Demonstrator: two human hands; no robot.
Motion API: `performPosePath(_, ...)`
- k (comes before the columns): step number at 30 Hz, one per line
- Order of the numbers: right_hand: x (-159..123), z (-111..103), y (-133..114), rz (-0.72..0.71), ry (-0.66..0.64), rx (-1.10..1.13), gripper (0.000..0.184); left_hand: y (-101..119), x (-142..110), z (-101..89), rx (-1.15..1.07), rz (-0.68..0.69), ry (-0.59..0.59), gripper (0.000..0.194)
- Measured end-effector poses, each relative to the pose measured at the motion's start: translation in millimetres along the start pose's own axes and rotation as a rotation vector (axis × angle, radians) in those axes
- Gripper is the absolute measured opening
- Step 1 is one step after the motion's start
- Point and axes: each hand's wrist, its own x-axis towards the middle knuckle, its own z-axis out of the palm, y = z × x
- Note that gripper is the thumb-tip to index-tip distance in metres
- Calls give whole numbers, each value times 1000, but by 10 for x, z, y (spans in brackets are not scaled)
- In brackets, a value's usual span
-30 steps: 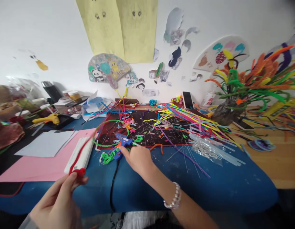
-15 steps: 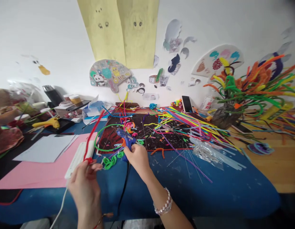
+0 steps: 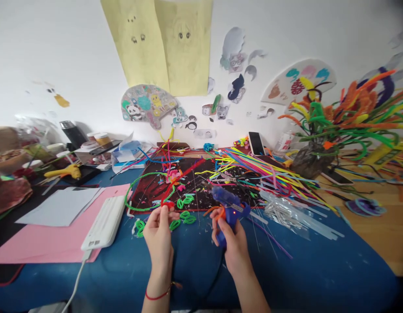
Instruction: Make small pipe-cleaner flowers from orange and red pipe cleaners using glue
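Between the fingertips of my left hand (image 3: pixel 160 226) is a red pipe cleaner (image 3: pixel 185 174), coiled at the pinched end, its long free end pointing up and to the right. My right hand (image 3: pixel 231 237) grips a blue hot glue gun (image 3: pixel 229 204) by its handle, fingers by the orange trigger. The nozzle points up and left, and a small light glows on its body. A glue stick (image 3: pixel 258 217) juts from its rear. Green pipe-cleaner loops (image 3: pixel 187 217) lie on the blue table just beyond my left hand, beside a large green ring (image 3: pixel 127 198).
A dark mat (image 3: pixel 195 174) holds scraps and loose pipe cleaners. Bundled coloured pipe cleaners (image 3: pixel 263 169) and a plastic bag (image 3: pixel 284 213) lie to the right. A white power bank (image 3: pixel 105 224) with a cable sits left on pink paper (image 3: pixel 41 248). A yellow glue gun (image 3: pixel 66 171) rests farther left.
My left hand has moved right with the red pipe cleaner, which now leans right. My right hand has lifted the blue glue gun off to the right, and its nozzle now shows clearly.
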Motion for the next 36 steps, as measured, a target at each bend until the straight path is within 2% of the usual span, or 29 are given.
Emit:
performPosePath(4, -131, -105, 8, 30, -49, -132, 21, -80, -50, 48, 52, 51, 17, 17)
performPosePath(10, -144, -41, 103, 162, 24, -239, 36, -139, -84, 64, 27, 123, 95, 17)
performPosePath(16, -123, 13, 44, 130, 80, -379, 34, -153, -144, 104, 15, 102, 68, 17)
performPosePath(20, -135, 27, 11, 82, 107, -467, 29, -167, -191, 123, 33, 119, 72, 14)
performPosePath(27, -151, 39, 108, -23, 173, -527, 22, -167, -216, 127, -11, 146, 119, 13)
performPosePath(36, -151, 30, 172, -242, 125, -648, 10, -188, -264, 93, 55, 172, 149, 10)
